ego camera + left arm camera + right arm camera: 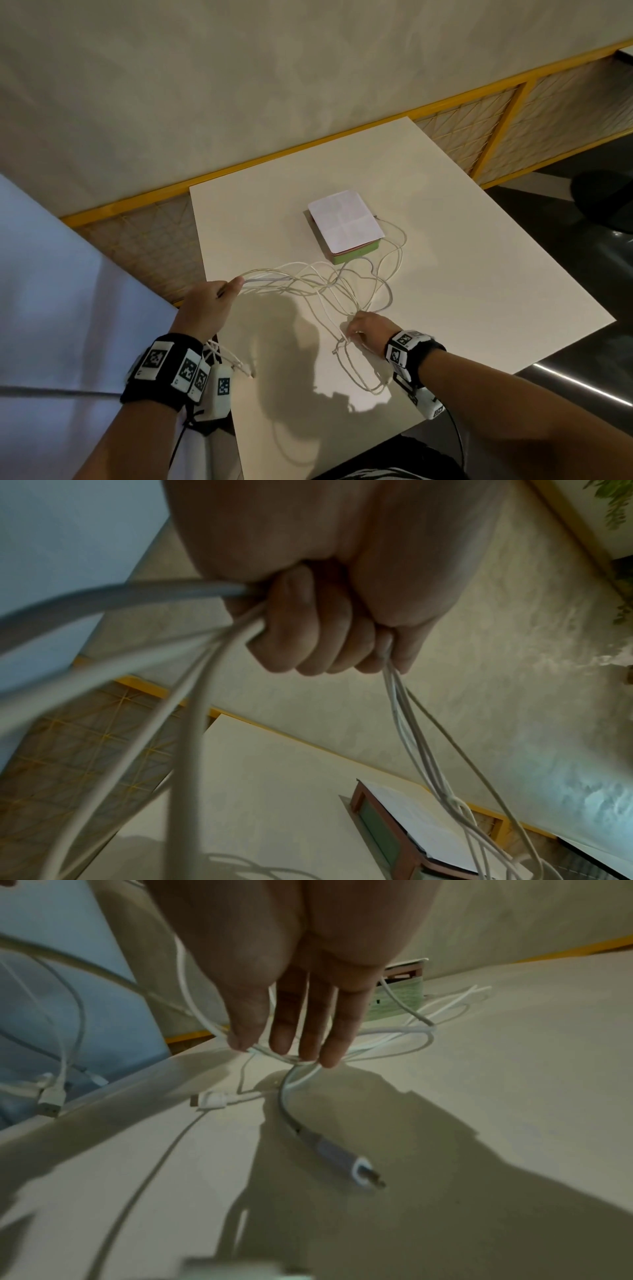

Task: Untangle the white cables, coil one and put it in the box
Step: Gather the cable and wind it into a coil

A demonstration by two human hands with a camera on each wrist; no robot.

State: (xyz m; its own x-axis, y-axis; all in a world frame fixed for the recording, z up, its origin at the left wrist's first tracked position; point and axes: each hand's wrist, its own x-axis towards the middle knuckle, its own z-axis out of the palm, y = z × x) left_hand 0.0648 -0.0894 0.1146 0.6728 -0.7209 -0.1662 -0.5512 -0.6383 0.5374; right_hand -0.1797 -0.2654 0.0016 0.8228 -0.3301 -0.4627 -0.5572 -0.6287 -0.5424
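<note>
Several tangled white cables [329, 284] spread across the white table [462, 260] in front of a green box [356, 256] with a white paper lid [344, 219]. My left hand [212, 301] grips a bundle of cable strands [219, 642] at the table's left edge, lifted off the surface, with plug ends hanging below the wrist. My right hand [366, 325] reaches down with straight fingers [308, 1031] touching a cable strand [294, 1074] near the front of the tangle. A plug end [363, 1172] lies on the table under that hand.
A second white connector [212, 1099] lies near the table's left edge. A wall with a yellow-framed lattice panel [513, 113] runs behind the table. Dark floor lies to the right, a pale blue surface [51, 274] to the left.
</note>
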